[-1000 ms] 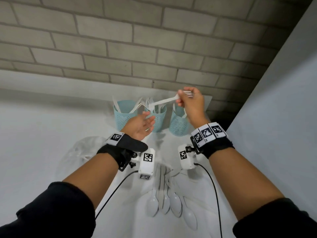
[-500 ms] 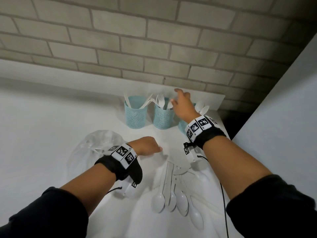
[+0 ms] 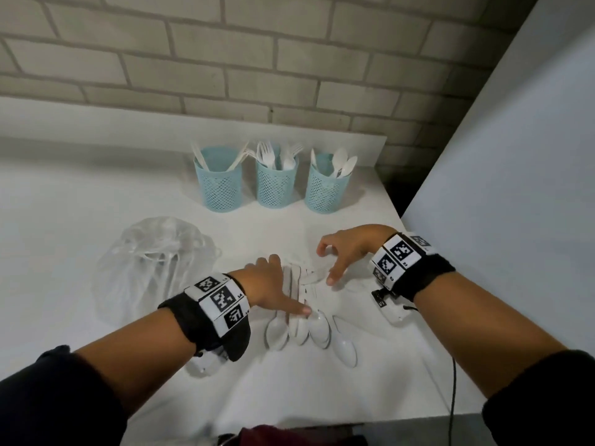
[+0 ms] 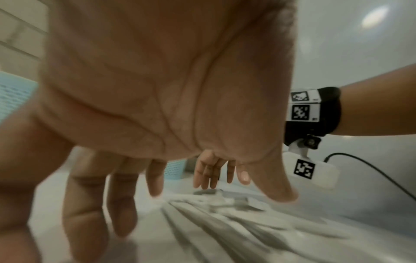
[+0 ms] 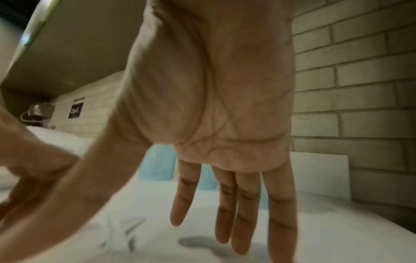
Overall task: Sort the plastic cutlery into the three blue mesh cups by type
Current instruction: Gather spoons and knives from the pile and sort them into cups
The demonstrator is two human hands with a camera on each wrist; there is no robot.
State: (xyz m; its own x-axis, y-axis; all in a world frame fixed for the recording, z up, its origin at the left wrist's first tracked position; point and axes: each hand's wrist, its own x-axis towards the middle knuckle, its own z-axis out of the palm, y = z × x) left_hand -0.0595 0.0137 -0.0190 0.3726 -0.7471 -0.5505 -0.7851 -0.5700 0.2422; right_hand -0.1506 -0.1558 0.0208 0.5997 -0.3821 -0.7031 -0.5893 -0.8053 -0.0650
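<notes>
Three blue mesh cups stand in a row at the back of the white table: the left cup (image 3: pixel 219 185) holds knives, the middle cup (image 3: pixel 276 183) forks, the right cup (image 3: pixel 326 186) spoons. Several white plastic spoons (image 3: pixel 301 323) lie in a fan near the front. My left hand (image 3: pixel 273 284) rests open on the spoon handles, its thumb reaching to the bowls. My right hand (image 3: pixel 341 252) hovers open just right of the handle ends, fingers spread and holding nothing. The wrist views show both palms with straight fingers over the cutlery (image 4: pixel 225 222).
A crumpled clear plastic bag (image 3: pixel 154 262) lies left of the spoons. A grey panel (image 3: pixel 515 188) rises along the table's right edge. A brick wall (image 3: pixel 257 59) stands behind the cups. The table's front edge (image 3: pixel 354 423) is close to me.
My right hand has let go of the fork into the middle cup and come back down to the spoons. My left hand moved forward onto the spoon handles.
</notes>
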